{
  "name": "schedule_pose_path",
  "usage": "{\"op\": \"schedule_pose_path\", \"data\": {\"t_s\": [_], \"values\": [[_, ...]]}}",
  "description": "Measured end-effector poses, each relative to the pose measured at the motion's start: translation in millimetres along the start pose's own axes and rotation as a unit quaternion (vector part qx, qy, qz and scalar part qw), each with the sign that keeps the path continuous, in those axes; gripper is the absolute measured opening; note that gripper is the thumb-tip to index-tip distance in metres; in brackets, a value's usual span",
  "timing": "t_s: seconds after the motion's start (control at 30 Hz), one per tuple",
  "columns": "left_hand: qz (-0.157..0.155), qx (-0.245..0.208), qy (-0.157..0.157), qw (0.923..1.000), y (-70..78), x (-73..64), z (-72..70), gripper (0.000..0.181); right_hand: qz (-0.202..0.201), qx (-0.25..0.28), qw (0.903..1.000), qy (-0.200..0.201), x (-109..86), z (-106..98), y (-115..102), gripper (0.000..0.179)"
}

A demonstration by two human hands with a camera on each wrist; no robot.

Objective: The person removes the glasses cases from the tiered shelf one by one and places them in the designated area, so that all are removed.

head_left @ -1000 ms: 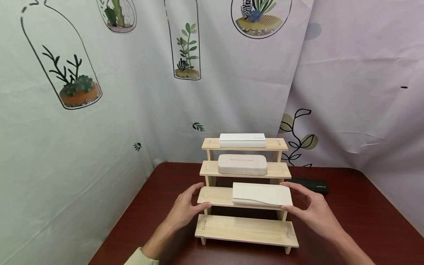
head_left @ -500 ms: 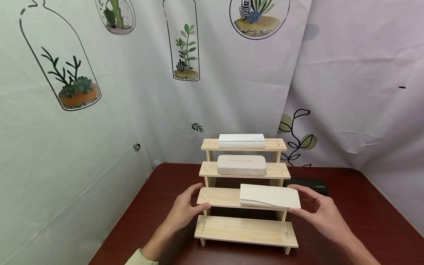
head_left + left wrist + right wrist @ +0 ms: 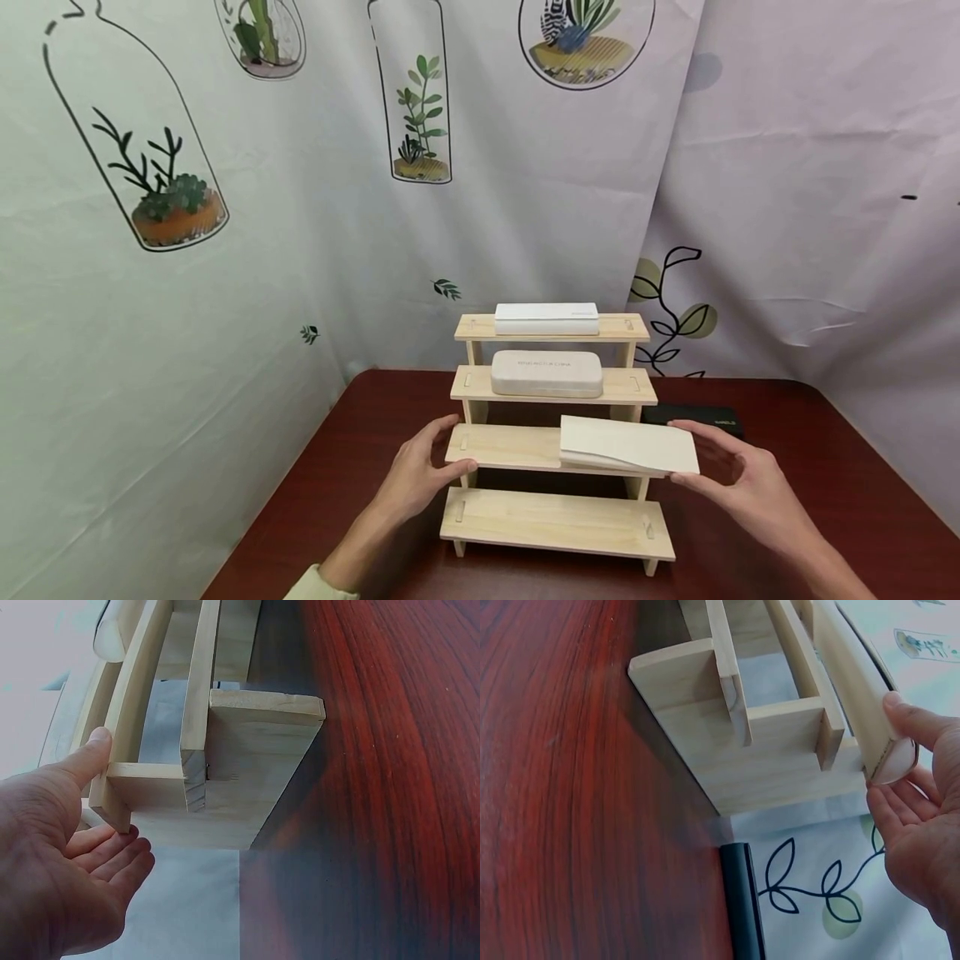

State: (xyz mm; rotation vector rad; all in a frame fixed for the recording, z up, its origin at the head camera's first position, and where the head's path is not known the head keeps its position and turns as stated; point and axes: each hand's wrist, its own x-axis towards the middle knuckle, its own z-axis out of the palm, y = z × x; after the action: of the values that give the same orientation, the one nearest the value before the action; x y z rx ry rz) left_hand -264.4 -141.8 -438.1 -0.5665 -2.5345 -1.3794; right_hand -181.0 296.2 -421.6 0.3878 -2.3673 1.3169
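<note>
A four-step pale wooden display stand [image 3: 558, 521] rises on the table. My left hand [image 3: 423, 462] pinches the left end of its second step from the bottom, thumb at the front edge and fingers behind; the left wrist view shows this hand [image 3: 82, 847] around the board's end. On that step lies a white glasses case [image 3: 628, 444] with a flap, its right end jutting past the step. My right hand [image 3: 738, 483] holds that end between thumb and fingers, also seen in the right wrist view with the case [image 3: 855, 682].
A beige glasses case [image 3: 547, 373] with lettering sits one step higher. The top step bears a white box-like case [image 3: 547, 319]. Behind the stand, a black case [image 3: 693, 417] lies on the dark red table [image 3: 795, 450]. A printed cloth [image 3: 555, 208] hangs behind.
My right hand has slid the white glasses case rightward along its step, so that its end now overhangs. The left hand has stayed at the step's left end.
</note>
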Motion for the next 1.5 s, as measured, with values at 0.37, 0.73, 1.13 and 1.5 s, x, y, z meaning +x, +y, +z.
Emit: {"op": "schedule_pose_path", "data": {"t_s": [0.37,0.73,1.13,1.5], "values": [[0.003,0.005,-0.001,1.0,-0.1,-0.6,-1.2,0.077,0.0,-0.009,1.0,0.002,-4.9,-16,7,0.062],[0.006,0.016,-0.002,0.9999,-1.0,-2.7,-1.1,0.077,0.001,-0.013,0.9998,0.012,-9.4,-32,14,0.064],[0.005,0.02,-0.005,0.9998,-1.7,-0.9,-0.9,0.077,0.025,-0.035,0.9988,0.025,-13.0,-45,22,0.067],[0.005,0.024,-0.007,0.9997,-1.8,-0.6,-1.4,0.077,0.035,-0.043,0.9978,0.036,-18.2,-56,32,0.066]]}}
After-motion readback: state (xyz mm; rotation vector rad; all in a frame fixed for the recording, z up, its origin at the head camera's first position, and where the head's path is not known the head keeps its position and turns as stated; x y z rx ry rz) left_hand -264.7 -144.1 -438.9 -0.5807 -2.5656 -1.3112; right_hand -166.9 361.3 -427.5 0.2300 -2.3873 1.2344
